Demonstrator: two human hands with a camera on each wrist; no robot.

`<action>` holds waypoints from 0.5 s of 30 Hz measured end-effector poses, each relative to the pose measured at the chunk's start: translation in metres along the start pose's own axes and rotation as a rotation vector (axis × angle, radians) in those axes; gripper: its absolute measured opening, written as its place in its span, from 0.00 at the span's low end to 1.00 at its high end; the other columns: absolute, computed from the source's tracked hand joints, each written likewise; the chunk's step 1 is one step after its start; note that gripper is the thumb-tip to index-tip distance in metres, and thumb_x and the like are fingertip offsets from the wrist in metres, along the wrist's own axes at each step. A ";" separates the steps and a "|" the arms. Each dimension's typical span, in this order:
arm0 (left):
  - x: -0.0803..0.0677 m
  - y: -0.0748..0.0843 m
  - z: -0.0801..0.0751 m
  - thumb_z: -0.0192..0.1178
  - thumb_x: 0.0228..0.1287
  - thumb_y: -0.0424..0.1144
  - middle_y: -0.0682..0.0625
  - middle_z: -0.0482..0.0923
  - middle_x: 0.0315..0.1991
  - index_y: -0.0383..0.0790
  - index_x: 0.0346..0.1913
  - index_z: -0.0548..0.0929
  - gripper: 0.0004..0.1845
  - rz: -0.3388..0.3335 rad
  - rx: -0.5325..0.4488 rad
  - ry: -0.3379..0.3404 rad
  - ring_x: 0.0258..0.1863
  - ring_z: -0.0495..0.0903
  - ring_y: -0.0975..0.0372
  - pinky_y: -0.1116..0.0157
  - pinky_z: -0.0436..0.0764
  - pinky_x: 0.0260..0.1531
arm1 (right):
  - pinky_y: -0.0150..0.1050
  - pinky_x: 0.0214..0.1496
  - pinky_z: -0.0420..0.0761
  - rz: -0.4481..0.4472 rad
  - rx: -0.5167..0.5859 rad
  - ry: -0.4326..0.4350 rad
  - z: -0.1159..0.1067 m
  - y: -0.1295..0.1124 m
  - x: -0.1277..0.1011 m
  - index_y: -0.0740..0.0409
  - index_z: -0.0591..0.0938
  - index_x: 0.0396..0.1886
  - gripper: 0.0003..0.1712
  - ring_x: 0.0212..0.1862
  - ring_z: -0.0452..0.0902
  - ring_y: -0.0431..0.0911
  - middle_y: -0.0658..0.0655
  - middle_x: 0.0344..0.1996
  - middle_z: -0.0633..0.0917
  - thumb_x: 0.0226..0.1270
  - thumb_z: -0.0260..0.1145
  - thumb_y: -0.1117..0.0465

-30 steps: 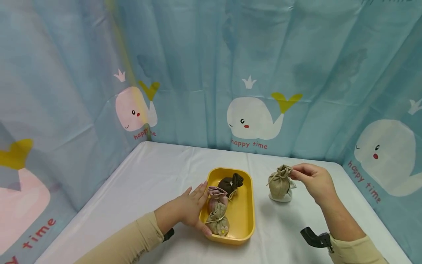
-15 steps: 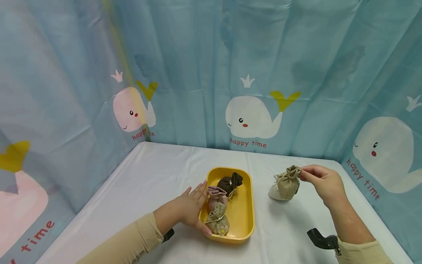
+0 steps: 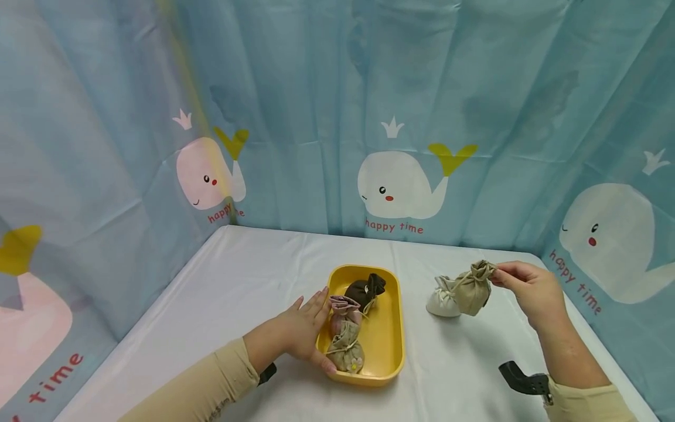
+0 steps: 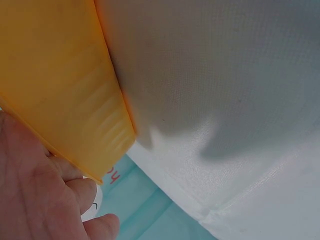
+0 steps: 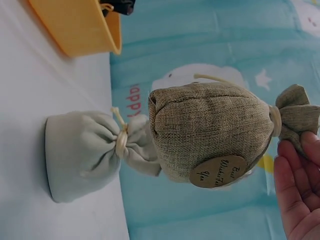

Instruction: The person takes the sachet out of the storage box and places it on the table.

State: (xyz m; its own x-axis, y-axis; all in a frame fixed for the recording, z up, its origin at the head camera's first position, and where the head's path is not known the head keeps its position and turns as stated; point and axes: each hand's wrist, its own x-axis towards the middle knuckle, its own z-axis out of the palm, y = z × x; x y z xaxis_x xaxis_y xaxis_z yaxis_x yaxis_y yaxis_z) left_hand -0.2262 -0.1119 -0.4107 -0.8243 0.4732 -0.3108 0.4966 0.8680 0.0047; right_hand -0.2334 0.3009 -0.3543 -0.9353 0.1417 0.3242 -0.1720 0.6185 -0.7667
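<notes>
My right hand (image 3: 535, 290) pinches the gathered top of a tan drawstring pouch (image 3: 473, 291), which hangs above the table. A round tag (image 5: 218, 171) with writing shows on its side in the right wrist view. A white drawstring pouch (image 3: 442, 300) stands on the table just left of it, partly overlapped by the tan one. My left hand (image 3: 300, 328) rests with fingers spread along the left rim of a yellow tray (image 3: 387, 351). Inside the tray are a dark brown pouch (image 3: 361, 289), a pink pouch (image 3: 344, 319) and a beige pouch with a flower (image 3: 346, 353), lined up on its left side.
A white cloth covers the table (image 3: 263, 264). Behind and beside it hangs a blue curtain (image 3: 295, 117) printed with whales. Black camera mounts sit on both wrists, the right one (image 3: 524, 381) plainly visible.
My right hand has moved right with the tan pouch, from in front of the white pouch to its right side, uncovering more of it. The left hand stays on the tray.
</notes>
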 end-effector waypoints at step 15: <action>0.000 0.000 0.000 0.43 0.20 0.87 0.45 0.28 0.72 0.40 0.72 0.43 0.74 -0.006 -0.008 0.005 0.71 0.35 0.54 0.49 0.45 0.66 | 0.46 0.50 0.76 0.047 0.011 0.033 -0.015 0.016 0.003 0.70 0.78 0.44 0.20 0.31 0.76 0.26 0.33 0.28 0.79 0.66 0.59 0.55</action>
State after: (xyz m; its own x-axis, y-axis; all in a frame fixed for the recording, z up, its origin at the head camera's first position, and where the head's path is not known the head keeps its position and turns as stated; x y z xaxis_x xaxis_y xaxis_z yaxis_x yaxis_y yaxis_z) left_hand -0.2264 -0.1120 -0.4104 -0.8286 0.4687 -0.3063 0.4893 0.8721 0.0109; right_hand -0.2348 0.3224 -0.3572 -0.9318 0.1957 0.3057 -0.1318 0.6023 -0.7873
